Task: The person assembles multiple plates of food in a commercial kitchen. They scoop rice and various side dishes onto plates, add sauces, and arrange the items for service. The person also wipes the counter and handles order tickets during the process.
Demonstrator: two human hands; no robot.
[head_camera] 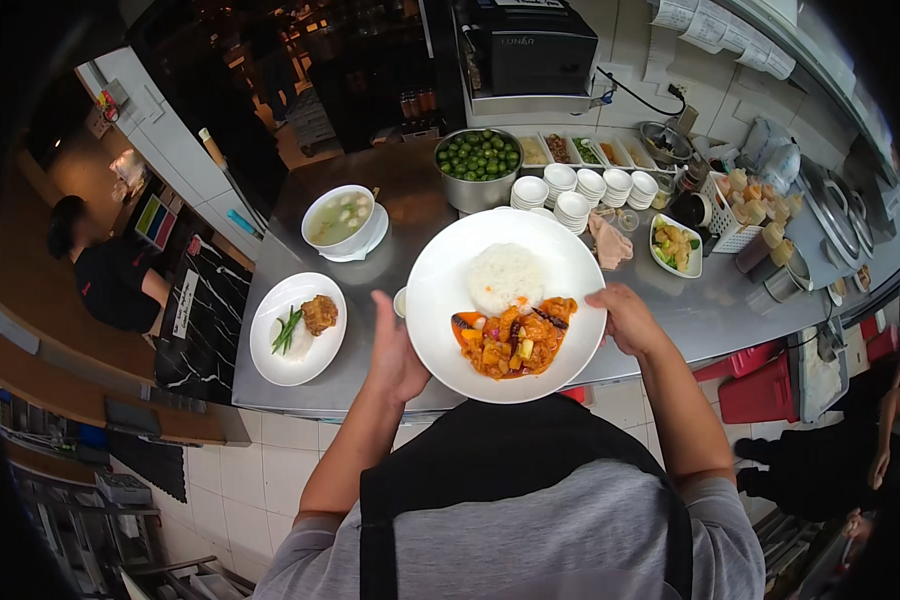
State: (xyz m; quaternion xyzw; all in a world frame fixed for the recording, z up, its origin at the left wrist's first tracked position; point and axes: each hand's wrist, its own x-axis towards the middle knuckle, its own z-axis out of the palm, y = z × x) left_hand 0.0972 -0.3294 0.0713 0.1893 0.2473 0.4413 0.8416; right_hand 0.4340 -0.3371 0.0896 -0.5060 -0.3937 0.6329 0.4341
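Note:
A large round white plate [435,262] is held up in front of me, bearing a mound of white rice [504,277] and pieces in orange sauce with dried chillies [514,341]. My right hand [624,319] grips its right rim, thumb on top. On the left side, my left hand [399,352] is at the rim with the thumb raised and the palm towards the plate; its fingers are partly hidden. A white bowl of clear soup [339,217] stands on the steel counter [405,281] beyond my left hand. Nearer, a white oval plate [262,360] holds rice, green beans and a browned piece.
Behind the held plate stand a steel pot of green limes [480,191], stacked small white dishes [572,210] and garnish trays [559,150]. To the right are a bowl of vegetables [675,247], a pink cloth [610,241] and sauce bottles [757,247]. People are at far left and lower right.

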